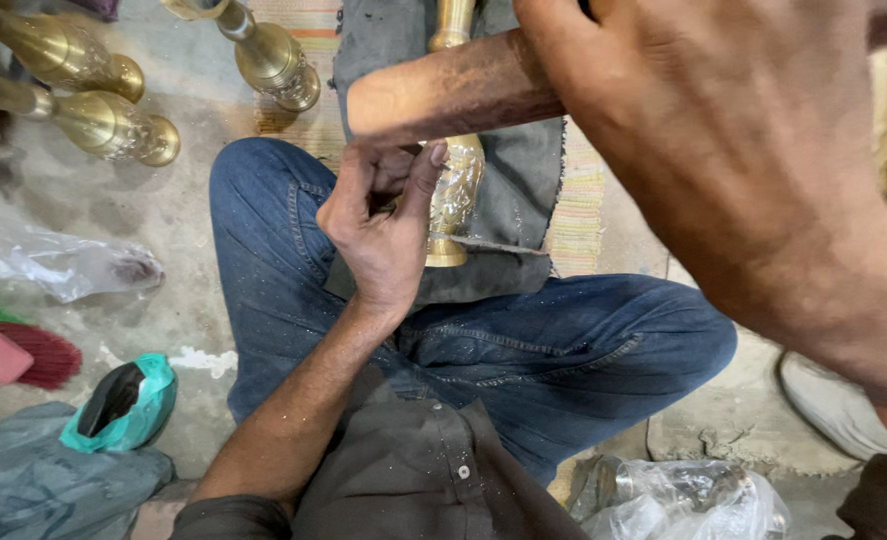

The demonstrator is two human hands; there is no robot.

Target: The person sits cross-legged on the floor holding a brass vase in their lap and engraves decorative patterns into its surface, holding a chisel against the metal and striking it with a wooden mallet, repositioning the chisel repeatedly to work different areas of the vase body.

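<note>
the left hand (pixel 384 225) curls its fingers against a brass vase (pixel 456 190) that lies on a grey cloth (pixel 524 170) over the person's crossed legs in blue jeans (pixel 564 350). the right hand (pixel 744 150), close to the camera and blurred, grips a thick brown wooden stick (pixel 444 95) that stretches leftward above the vase. more brass vases (pixel 104 120) lie on the concrete floor (pixel 154 210) at upper left, and another (pixel 269 55) stands near a striped mat (pixel 579 200). clear plastic bags (pixel 59 260) lie at left, a teal bag (pixel 129 400) lower left, another clear bag (pixel 684 500) at bottom right.
</note>
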